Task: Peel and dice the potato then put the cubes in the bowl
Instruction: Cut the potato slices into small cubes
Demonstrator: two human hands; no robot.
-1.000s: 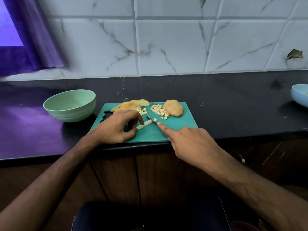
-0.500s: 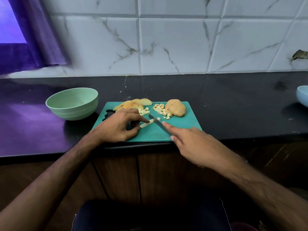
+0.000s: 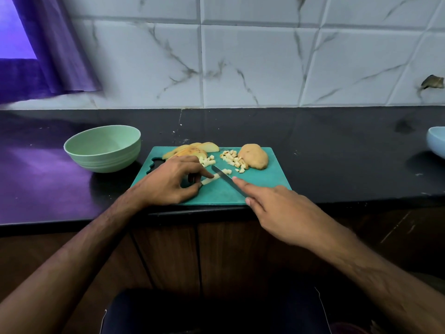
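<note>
On the teal cutting board (image 3: 265, 189) my left hand (image 3: 172, 180) pinches a pale potato strip (image 3: 210, 180) between forefinger and thumb. My right hand (image 3: 277, 208) grips a knife (image 3: 226, 178), forefinger laid along the blade, whose edge crosses the strip's far end. Small potato cubes (image 3: 232, 159) lie in a loose heap at the board's back. A potato half (image 3: 254, 156) sits right of them, and several potato slices (image 3: 190, 150) lie at the back left. The empty light green bowl (image 3: 103, 148) stands left of the board.
The board lies at the front edge of a dark countertop (image 3: 337, 145) below a tiled wall. A light blue bowl (image 3: 437, 141) shows at the right edge. A purple curtain (image 3: 48, 49) hangs at the upper left. Wooden cabinet doors are below the counter.
The knife has shifted a little along the strip toward my left fingers, and cut bits lie beyond the blade. My left hand keeps its pinch on the strip.
</note>
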